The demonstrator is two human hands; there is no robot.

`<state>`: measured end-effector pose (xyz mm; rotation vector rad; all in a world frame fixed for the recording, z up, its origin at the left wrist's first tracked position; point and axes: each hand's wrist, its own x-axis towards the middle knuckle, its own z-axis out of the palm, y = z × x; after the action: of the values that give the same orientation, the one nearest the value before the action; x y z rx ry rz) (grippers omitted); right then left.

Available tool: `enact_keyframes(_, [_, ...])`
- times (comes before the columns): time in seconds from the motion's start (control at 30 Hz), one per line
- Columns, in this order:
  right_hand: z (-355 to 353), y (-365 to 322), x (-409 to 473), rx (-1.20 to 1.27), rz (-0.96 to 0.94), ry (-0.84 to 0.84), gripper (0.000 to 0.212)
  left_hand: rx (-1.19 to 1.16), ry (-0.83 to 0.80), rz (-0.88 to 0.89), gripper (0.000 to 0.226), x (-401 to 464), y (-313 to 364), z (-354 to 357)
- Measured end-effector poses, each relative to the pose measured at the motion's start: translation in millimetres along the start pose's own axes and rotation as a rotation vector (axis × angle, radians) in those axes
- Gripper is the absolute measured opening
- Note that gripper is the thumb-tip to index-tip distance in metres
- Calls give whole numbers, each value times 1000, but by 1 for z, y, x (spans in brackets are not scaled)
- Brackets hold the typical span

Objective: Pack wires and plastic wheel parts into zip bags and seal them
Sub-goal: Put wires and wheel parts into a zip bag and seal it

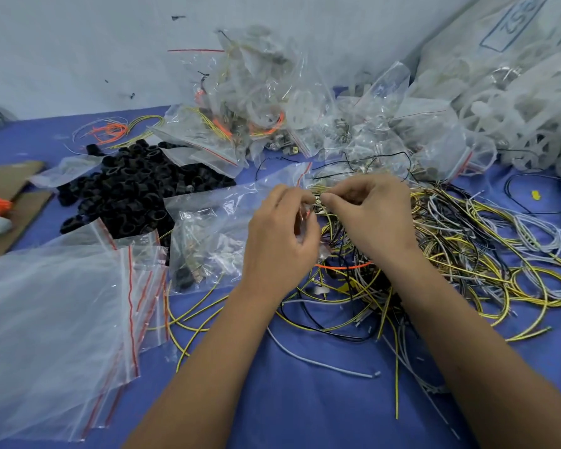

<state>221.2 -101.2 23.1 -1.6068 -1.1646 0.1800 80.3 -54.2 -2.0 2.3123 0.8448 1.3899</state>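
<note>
My left hand (280,234) and my right hand (370,210) meet at the middle of the blue table, fingertips close together. Both pinch the top edge of a small clear zip bag (308,218) with a red strip; most of it is hidden behind the left hand. Its contents cannot be made out. Under and right of my hands lies a tangle of yellow, black and white wires (467,254). A heap of black plastic wheel rings (133,189) sits to the left. White plastic wheels (515,124) are piled at the back right.
A stack of empty red-striped zip bags (62,303) lies at the front left. Filled, sealed bags (256,108) are heaped at the back centre against the wall. Cardboard (10,202) and orange wires (110,129) lie at the left. Bare blue cloth (305,409) shows between my forearms.
</note>
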Motion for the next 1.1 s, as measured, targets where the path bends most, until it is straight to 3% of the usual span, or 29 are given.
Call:
enact_keyframes(0.2, [-8, 2, 5, 286, 141, 221, 12, -18, 56, -180, 24, 0, -6, 0])
enact_keyframes(0.63, [5, -5, -3, -42, -87, 81, 4, -15, 33, 59, 26, -1, 8, -4])
enact_keyframes(0.8, [7, -9, -4, 327, 24, -108, 7, 68, 68, 134, 19, -1, 13, -5])
enact_keyframes(0.9, [4, -6, -2, 297, 26, -248, 4, 65, 115, 214, 19, -3, 17, -6])
enact_keyframes(0.97, [3, -7, -3, 241, -15, -347, 15, 52, 109, 250, 21, -5, 20, -5])
enact_keyframes(1.03, [2, -10, -4, 326, 15, -367, 26, 53, 101, 260, 22, -6, 23, -3])
enact_keyframes(1.1, [1, -13, -2, 551, 146, -267, 22, 59, 119, 239, 22, -6, 24, -3])
